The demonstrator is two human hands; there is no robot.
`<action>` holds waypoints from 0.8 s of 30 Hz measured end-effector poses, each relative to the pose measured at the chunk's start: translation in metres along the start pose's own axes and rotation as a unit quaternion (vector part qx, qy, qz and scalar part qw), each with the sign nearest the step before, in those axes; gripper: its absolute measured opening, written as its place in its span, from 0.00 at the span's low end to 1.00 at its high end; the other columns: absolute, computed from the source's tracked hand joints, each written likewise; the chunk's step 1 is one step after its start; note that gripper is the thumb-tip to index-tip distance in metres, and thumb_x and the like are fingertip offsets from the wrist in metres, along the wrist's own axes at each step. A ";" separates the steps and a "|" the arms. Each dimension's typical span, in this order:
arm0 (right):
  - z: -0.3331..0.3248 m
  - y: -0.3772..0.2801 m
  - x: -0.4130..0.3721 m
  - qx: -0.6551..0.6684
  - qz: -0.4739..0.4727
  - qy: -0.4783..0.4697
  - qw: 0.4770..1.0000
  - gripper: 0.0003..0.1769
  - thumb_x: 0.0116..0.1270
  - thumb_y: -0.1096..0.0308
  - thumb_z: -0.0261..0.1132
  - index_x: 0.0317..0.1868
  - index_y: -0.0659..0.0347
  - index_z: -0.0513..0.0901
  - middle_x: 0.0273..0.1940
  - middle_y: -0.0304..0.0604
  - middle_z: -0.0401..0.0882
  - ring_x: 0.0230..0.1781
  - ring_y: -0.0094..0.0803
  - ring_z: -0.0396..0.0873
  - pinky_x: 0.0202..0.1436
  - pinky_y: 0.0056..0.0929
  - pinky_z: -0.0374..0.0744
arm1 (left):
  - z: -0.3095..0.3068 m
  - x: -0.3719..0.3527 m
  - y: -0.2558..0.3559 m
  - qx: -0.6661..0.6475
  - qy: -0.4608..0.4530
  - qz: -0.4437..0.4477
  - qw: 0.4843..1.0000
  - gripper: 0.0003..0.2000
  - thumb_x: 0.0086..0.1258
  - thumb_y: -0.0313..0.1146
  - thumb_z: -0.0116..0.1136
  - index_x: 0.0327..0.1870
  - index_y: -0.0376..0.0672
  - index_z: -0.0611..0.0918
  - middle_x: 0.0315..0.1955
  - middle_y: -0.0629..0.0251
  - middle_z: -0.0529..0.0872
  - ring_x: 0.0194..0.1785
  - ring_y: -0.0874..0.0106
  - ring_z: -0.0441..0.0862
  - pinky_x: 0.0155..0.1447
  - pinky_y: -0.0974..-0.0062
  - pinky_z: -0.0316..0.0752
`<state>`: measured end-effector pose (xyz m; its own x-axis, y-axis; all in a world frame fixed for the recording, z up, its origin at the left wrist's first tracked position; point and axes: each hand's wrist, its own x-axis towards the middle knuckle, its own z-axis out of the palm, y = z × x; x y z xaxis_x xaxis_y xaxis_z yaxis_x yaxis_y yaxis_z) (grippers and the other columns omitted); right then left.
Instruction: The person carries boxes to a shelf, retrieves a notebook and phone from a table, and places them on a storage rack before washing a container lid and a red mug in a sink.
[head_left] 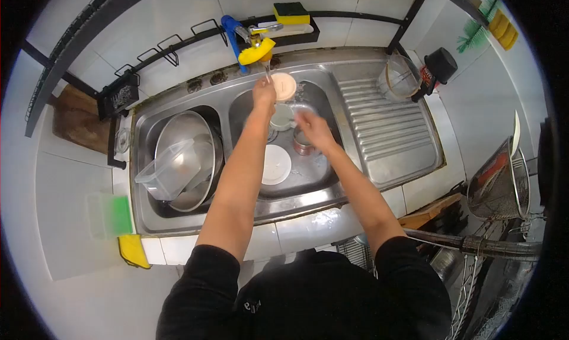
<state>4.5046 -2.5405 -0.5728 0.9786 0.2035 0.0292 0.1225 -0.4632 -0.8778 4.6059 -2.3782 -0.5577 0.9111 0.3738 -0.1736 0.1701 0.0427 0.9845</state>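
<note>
Under the tap, my left hand [264,96] is closed at the edge of a pale round lid [285,87], in the right basin of the sink [345,132]. Water falls from the tap close to its fingers. My right hand [313,128] is blurred, with its fingers curled together above a small metal cup [303,143]; a small whitish thing at its fingertips is too unclear to name. Between the hands lies a greenish round piece [281,117]. Lower in the basin sits a white round lid or dish [276,164].
The left basin holds a large metal bowl [184,132] and a clear plastic container [170,169]. A ribbed drainboard [391,115] is at the right, with a clear container [398,78] at its back. A sponge [291,13] rests on the rack behind the tap.
</note>
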 end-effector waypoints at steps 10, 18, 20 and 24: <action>0.025 -0.059 0.093 0.387 0.053 -0.076 0.918 0.24 0.74 0.55 0.51 0.63 0.61 0.71 0.56 0.46 0.77 0.55 0.35 0.75 0.59 0.33 0.72 | -0.020 -0.043 0.024 -0.188 -0.107 -0.135 0.967 0.29 0.68 0.60 0.46 0.60 0.47 0.74 0.49 0.59 0.82 0.51 0.59 0.80 0.52 0.57 0.73; 0.019 0.028 -0.029 -0.494 0.019 -0.207 0.844 0.20 0.59 0.57 0.62 0.47 0.59 0.81 0.44 0.51 0.84 0.47 0.45 0.82 0.52 0.46 0.78 | -0.038 -0.038 0.029 -0.195 -0.156 -0.167 0.954 0.17 0.57 0.53 0.53 0.36 0.50 0.75 0.25 0.66 0.76 0.26 0.66 0.75 0.29 0.62 0.73; 0.040 0.073 -0.022 -0.471 0.014 -0.215 0.855 0.17 0.58 0.58 0.64 0.46 0.56 0.83 0.43 0.51 0.83 0.46 0.45 0.82 0.50 0.44 0.79 | -0.057 -0.054 0.023 -0.221 -0.145 -0.165 0.950 0.16 0.56 0.53 0.52 0.30 0.50 0.75 0.20 0.65 0.77 0.18 0.65 0.74 0.22 0.63 0.70; 0.031 0.012 -0.006 -0.403 -0.078 -0.233 0.881 0.15 0.56 0.60 0.67 0.44 0.54 0.84 0.40 0.52 0.83 0.43 0.47 0.82 0.45 0.44 0.80 | -0.101 -0.077 -0.028 -0.372 -0.128 -0.254 0.883 0.13 0.56 0.48 0.49 0.21 0.51 0.74 0.15 0.67 0.73 0.19 0.66 0.70 0.24 0.65 0.67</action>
<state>4.4949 -2.5205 -0.5989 0.7884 0.5645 -0.2445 0.5115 -0.8224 -0.2491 4.4932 -2.3140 -0.5695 0.8594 -0.0867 -0.5039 0.3744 0.7780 0.5046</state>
